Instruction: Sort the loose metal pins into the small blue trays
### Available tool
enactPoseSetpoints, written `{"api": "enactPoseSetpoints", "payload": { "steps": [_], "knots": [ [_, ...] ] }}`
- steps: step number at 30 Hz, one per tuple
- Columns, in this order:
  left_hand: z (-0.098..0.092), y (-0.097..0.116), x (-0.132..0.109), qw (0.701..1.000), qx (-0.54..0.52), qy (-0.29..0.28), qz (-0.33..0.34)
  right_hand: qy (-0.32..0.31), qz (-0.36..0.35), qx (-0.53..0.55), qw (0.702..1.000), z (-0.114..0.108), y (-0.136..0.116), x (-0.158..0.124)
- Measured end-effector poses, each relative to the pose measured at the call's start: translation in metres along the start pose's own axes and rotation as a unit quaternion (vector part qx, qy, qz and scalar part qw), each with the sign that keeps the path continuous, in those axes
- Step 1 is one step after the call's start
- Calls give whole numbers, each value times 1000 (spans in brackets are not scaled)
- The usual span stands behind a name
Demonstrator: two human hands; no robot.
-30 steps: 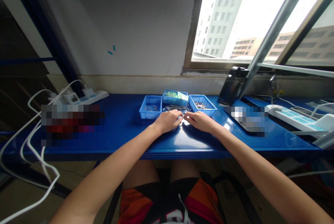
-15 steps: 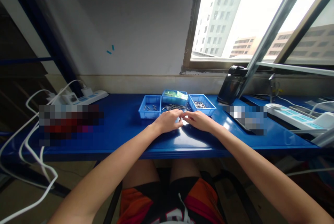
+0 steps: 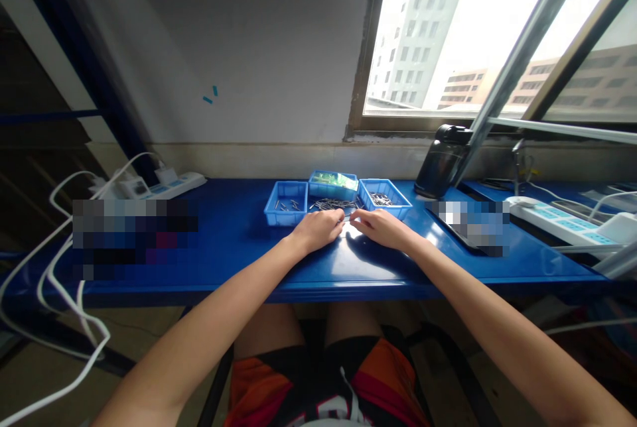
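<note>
My left hand (image 3: 320,228) and my right hand (image 3: 382,228) are close together over the table, just in front of a pile of thin metal pieces (image 3: 336,204). The fingers of both hands are curled, their tips facing each other across a narrow gap. Whatever they pinch is too small to make out. To the left of the pile is a blue bin (image 3: 286,216) with a few thin metal pieces inside. On the right, another blue bin (image 3: 401,209) contains many small metal pieces. Behind the pile, a third blue bin (image 3: 334,193) has a shiny green packet (image 3: 334,180) in it.
The blue table (image 3: 233,261) ends at a front edge above my lap. A black bottle (image 3: 442,160) and a dark flat device (image 3: 460,231), partly blurred out, lie to the right. Power strips (image 3: 562,220) and white cables (image 3: 60,281) occupy the sides.
My fingertips have drawn slightly apart, opening a small gap. My left thumb has tucked in closer to its fingers. The bins and the pile look the same.
</note>
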State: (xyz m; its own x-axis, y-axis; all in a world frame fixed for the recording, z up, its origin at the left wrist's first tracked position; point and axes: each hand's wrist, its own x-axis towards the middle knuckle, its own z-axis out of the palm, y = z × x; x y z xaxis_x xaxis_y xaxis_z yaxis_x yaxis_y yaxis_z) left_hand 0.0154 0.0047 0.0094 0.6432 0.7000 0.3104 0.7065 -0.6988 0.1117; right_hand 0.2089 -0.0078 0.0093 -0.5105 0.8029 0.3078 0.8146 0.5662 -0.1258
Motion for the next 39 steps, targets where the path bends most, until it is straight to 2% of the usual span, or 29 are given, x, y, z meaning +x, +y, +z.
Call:
{"api": "enactPoseSetpoints", "payload": {
  "steps": [11,19,26,33,39],
  "knots": [
    [2,-2,0,1000,2,1,16,30,-3,-4,1000,-1,1,-2],
    [3,-3,0,998,-12,45,40,2,-25,-7,1000,5,3,0],
    [1,-1,-1,995,-42,40,83,-16,-35,2,999,7,3,1],
    [-2,3,-2,999,-20,29,41,2,-8,0,1000,1,-1,0],
    [2,-1,0,999,-4,21,28,6,-20,6,1000,3,1,0]
  ]
}}
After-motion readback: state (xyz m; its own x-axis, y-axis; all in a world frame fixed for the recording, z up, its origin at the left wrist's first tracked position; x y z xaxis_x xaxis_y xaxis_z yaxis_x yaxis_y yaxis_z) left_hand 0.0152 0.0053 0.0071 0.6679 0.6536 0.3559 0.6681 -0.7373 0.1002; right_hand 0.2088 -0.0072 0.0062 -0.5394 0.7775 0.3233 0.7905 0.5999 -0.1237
